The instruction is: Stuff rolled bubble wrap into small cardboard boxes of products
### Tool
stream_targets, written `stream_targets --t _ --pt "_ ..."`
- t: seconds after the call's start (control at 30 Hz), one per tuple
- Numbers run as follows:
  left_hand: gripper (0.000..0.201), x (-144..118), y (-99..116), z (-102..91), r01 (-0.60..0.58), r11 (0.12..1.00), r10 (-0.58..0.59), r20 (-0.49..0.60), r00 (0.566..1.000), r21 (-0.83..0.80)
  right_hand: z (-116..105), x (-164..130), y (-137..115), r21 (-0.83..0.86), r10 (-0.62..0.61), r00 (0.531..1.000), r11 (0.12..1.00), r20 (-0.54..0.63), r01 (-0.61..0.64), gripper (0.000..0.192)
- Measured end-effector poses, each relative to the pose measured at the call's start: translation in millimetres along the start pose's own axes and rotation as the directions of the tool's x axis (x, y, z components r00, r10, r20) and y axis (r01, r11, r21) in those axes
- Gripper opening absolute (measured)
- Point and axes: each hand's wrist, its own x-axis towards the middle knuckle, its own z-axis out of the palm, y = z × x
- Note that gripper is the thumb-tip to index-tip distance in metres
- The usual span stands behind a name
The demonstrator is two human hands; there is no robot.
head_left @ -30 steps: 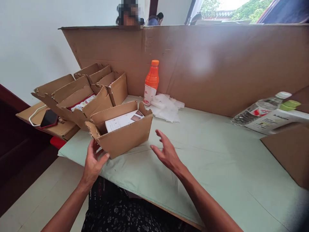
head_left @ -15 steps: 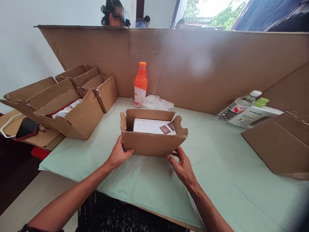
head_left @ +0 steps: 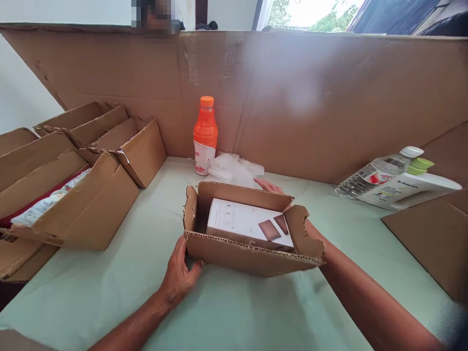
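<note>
both forearms are bare, with no sleeve showing anywhere along them up to the lower edge of the picture. the left hand [head_left: 179, 279] wears no glove, ring, watch or band at the wrist. of the right hand [head_left: 270, 186] only a few bare fingers [head_left: 263, 183] show; its forearm likewise carries no watch or strap.

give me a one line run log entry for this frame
left hand: grips near left corner of open cardboard box | right hand: behind box, fingertips showing | in box: white carton | surface: green table cover
</note>
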Motion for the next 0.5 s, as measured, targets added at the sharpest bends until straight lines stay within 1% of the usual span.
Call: stream_targets --t 0.07,0.13,0.17,0.2,0.27,0.3,0.33,0.4,0.43,0.5 --pt "0.042 -0.3 -3.5 0.9 -0.011 1.0 0.011 0.003 1.0 0.019 16.4 33.1 2.5 0.001 -0.086 0.991 0.996 0.098 0.086 0.04" --pt "0.042 -0.7 -6.4 0.8 -0.003 0.999 0.003 0.005 1.0 0.045 26.8 56.9 5.8 0.005 -0.11 0.986 0.994 0.121 0.111 0.03" --pt "0.042 -1.0 -7.1 0.5 0.002 0.999 -0.003 0.008 1.0 0.054 27.6 64.4 7.4 0.004 -0.11 0.988 0.994 0.105 0.11 0.028" --pt "0.043 -1.2 -7.0 0.1 0.007 0.998 -0.008 0.012 1.0 0.059 24.8 68.7 8.7 0.012 -0.093 0.994 0.996 0.051 0.093 0.027" --pt "0.045 -1.2 -5.0 -0.4 0.014 0.998 -0.016 0.026 1.0 0.058 9.0 67.6 9.3 0.057 -0.026 0.991 0.998 -0.128 0.033 0.026" --pt "0.045 -0.9 -3.3 -0.7 0.016 0.998 -0.018 0.03 0.999 0.056 -2.9 62.2 8.2 0.083 0.013 0.975 0.997 -0.221 0.005 0.025" --pt "0.045 -0.4 -1.2 -1.0 0.02 0.998 -0.021 0.032 0.999 0.053 -16.0 53.6 6.0 0.112 0.051 0.949 0.994 -0.31 -0.017 0.025" --pt "0.044 1.1 2.7 -1.7 0.03 0.998 -0.031 0.035 0.999 0.047 -42.0 27.0 -0.6 0.179 0.117 0.882 0.983 -0.456 -0.038 0.027" --pt "0.044 2.0 4.1 -2.1 0.034 0.999 -0.036 0.037 0.999 0.042 -53.1 9.2 -3.9 0.221 0.157 0.841 0.974 -0.518 -0.045 0.029" --pt "0.045 3.8 5.6 -2.8 0.041 0.999 -0.042 0.041 0.998 0.021 -69.4 -34.4 -7.2 0.336 0.276 0.736 0.939 -0.618 -0.07 0.031"
